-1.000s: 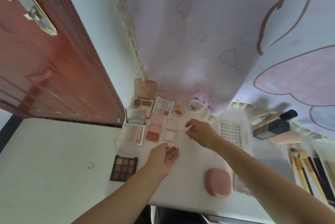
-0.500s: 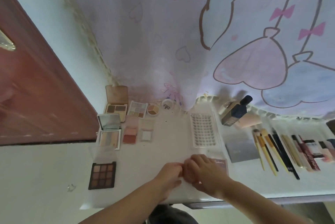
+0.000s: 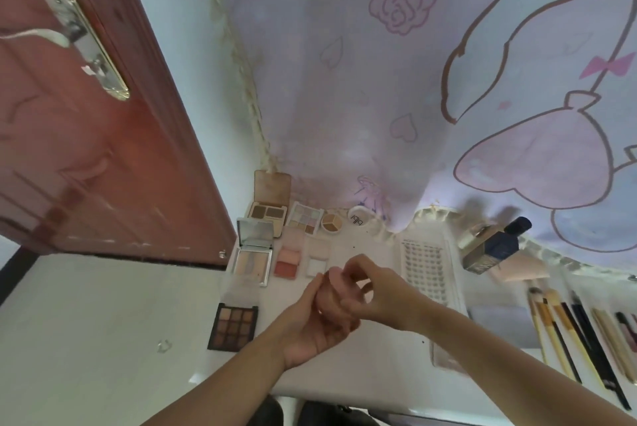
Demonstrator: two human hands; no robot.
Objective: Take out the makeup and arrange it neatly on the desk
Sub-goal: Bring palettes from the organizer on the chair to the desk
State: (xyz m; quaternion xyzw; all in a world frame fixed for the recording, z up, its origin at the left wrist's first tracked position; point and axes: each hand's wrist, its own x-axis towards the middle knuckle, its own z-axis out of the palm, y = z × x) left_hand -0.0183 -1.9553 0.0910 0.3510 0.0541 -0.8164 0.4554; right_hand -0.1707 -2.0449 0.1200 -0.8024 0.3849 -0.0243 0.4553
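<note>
Bare counter (image 3: 386, 353) lies open in front of the lash tray (image 3: 425, 270). Palettes (image 3: 253, 256) crowd the left edge, brushes (image 3: 565, 332) line the right, and a dark bottle (image 3: 493, 246) stands by the curtain (image 3: 344, 81) behind.

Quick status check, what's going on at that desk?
Both hands, left and right, grip pink compact above desk. Palettes laid out. Nothing blocking.

At the frame's upper left my reddish-brown wooden door (image 3: 86, 149); above, a lilac curtain (image 3: 344, 81) printed with pink roses and hearts; lower left, a square nine-pan palette (image 3: 233, 326) of brown shades
</note>
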